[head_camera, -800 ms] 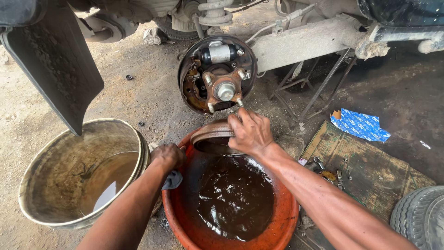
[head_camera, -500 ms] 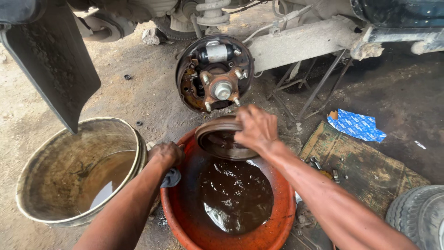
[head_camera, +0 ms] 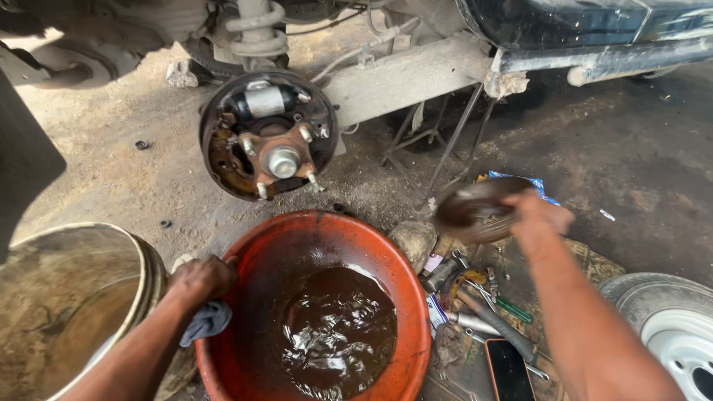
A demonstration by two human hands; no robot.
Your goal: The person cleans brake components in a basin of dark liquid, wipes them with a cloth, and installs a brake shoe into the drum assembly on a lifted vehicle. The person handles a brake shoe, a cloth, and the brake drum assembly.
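Right hand (head_camera: 546,217) is up off to the right of the basin, fingers wrapped around the edge of a dark round brake drum (head_camera: 475,212); the drum is blurry and tilted, held in the air above the pile of tools (head_camera: 483,312), clear of the basin and not touching anything else that I can see. Left hand (head_camera: 199,281) sits on the left rim of the orange basin (head_camera: 405,297), closed on a small grey rag (head_camera: 206,321) that hangs down over the edge; hand and rag are right between the basin and the metal bucket (head_camera: 141,256) beside it.

The basin is about half full of dirty brown liquid (head_camera: 334,334), glossy and rippled; just behind it the bare wheel hub (head_camera: 269,135) is exposed, with studs sticking out and brake shoes around it, mounted under the car. The tools lie on a mat to the right of the basin, wrenches and a green-handled screwdriver (head_camera: 512,308) mixed in; a phone (head_camera: 509,367) lies face up near the bottom edge, and a tyre (head_camera: 668,323) pokes in at the lower right corner. Ground is dusty concrete with dark oily patches.
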